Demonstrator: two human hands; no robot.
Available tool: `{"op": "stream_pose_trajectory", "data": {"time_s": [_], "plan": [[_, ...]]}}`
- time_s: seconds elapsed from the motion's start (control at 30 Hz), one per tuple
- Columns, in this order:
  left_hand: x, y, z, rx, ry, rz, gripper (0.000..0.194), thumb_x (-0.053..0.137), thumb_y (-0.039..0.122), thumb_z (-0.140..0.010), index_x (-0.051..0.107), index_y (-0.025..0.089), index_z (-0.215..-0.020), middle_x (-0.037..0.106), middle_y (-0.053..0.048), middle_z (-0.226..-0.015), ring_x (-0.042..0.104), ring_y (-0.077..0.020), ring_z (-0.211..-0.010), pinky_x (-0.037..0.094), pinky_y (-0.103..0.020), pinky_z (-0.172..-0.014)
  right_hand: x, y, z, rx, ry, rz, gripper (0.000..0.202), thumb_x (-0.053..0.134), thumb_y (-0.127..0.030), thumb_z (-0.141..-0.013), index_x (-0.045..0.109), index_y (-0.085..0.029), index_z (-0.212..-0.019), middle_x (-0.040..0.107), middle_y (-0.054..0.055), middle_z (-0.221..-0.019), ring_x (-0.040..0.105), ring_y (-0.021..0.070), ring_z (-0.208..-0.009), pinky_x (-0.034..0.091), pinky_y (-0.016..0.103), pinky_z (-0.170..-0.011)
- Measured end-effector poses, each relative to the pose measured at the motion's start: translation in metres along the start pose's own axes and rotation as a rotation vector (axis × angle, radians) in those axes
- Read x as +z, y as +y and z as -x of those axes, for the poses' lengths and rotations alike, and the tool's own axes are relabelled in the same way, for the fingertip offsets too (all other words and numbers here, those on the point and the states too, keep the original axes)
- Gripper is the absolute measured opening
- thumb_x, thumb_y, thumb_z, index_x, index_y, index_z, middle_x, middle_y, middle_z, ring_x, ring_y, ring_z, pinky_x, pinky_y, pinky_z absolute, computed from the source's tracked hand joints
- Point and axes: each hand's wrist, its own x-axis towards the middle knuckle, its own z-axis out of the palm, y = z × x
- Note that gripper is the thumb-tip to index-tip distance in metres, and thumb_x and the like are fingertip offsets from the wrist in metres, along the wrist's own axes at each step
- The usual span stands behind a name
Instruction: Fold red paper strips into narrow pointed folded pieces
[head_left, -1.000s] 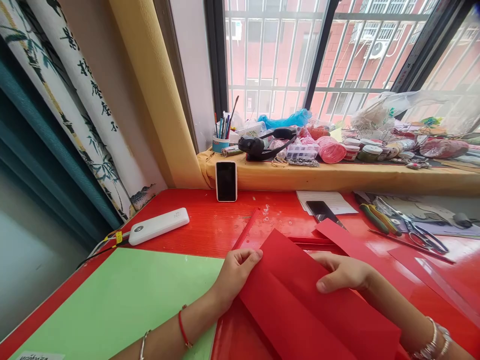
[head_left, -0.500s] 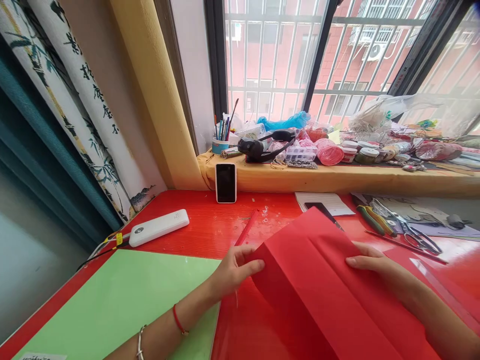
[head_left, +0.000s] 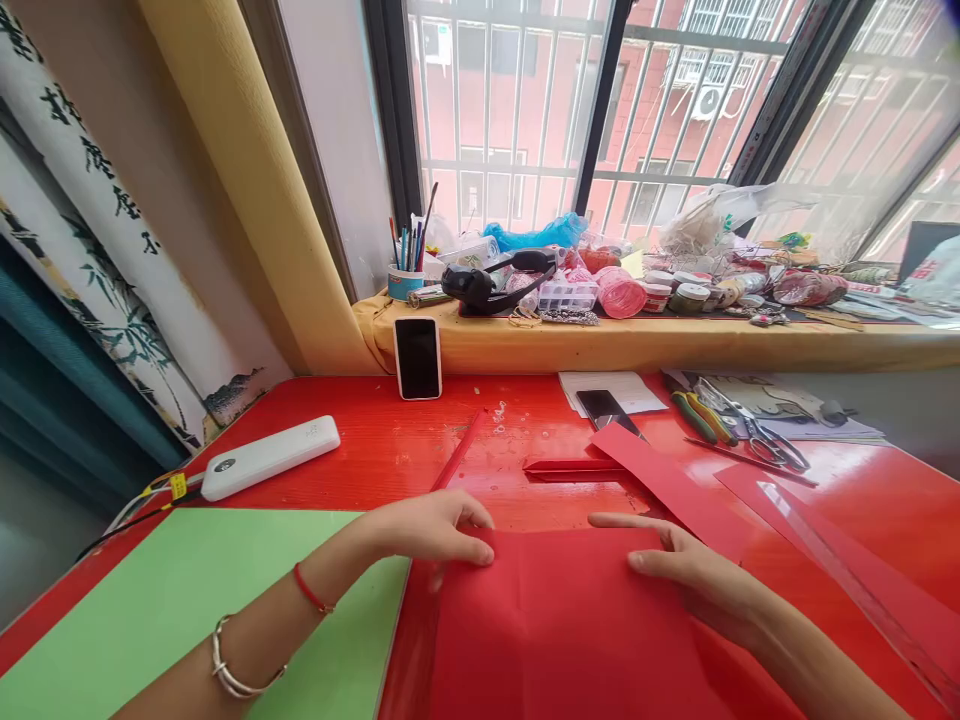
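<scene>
A sheet of red paper with a faint vertical crease is held up low in front of me. My left hand pinches its upper left corner between thumb and fingers. At the upper right edge, my right hand has its thumb on the front of the sheet. Its index finger stretches out above the edge, and the other fingers are hidden behind the paper. A narrow red folded piece lies on the table beyond the sheet. Another red paper strip lies behind my right hand.
Left are a green board and a white power bank with cables. A phone leans on the sill; a dark phone lies on white paper. Right are pliers, scissors and a clear ruler. Craft supplies crowd the windowsill.
The red sheet has turned from slanted to nearly square-on and dropped lower, uncovering the folded piece and strip behind it. Both hands moved with it, and the view shifted right.
</scene>
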Motion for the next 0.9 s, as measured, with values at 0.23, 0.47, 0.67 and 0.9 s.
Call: {"op": "stream_pose_trajectory", "data": {"time_s": [0.23,0.47,0.67,0.9], "plan": [[0.038,0.024,-0.004,0.088,0.433,-0.502,0.035,0.046,0.02,-0.092,0.061,0.01,-0.122,0.059,-0.022,-0.127,0.05,-0.0407,-0.124,0.039,-0.06,-0.104,0.002,0.012,-0.012,-0.005,0.06,0.216,0.057,0.078,-0.041,-0.075,0.067,-0.021,-0.128,0.076,0.009,-0.116,0.072,0.0298,-0.104,0.058,0.043,-0.09],[0.085,0.035,-0.002,0.434,0.387,-0.706,0.061,0.043,0.018,-0.097,0.028,0.015,-0.156,0.017,-0.018,-0.164,0.013,-0.037,-0.151,0.02,-0.058,-0.12,-0.003,0.012,-0.016,-0.26,0.21,0.569,0.047,0.073,-0.039,-0.075,0.07,-0.022,-0.119,0.071,0.01,-0.123,0.064,0.0334,-0.117,0.049,0.049,-0.102],[0.095,0.045,0.001,0.475,0.334,-0.648,0.056,0.047,0.041,-0.102,0.039,0.02,-0.153,0.022,-0.018,-0.161,0.013,-0.0407,-0.149,0.017,-0.066,-0.117,0.007,0.013,-0.016,-0.401,0.372,0.844,0.045,0.055,-0.037,-0.083,0.062,-0.022,-0.124,0.072,0.009,-0.119,0.065,0.0282,-0.115,0.047,0.044,-0.104],[0.113,0.032,-0.006,0.366,0.044,-0.621,0.061,0.052,0.05,-0.1,0.04,0.019,-0.152,0.016,-0.023,-0.157,0.013,-0.0428,-0.146,0.018,-0.069,-0.114,-0.045,-0.002,0.032,-0.318,0.887,1.203,0.059,0.039,-0.049,-0.09,0.05,-0.017,-0.138,0.056,0.024,-0.134,0.048,0.0473,-0.128,0.036,0.067,-0.101]]}}
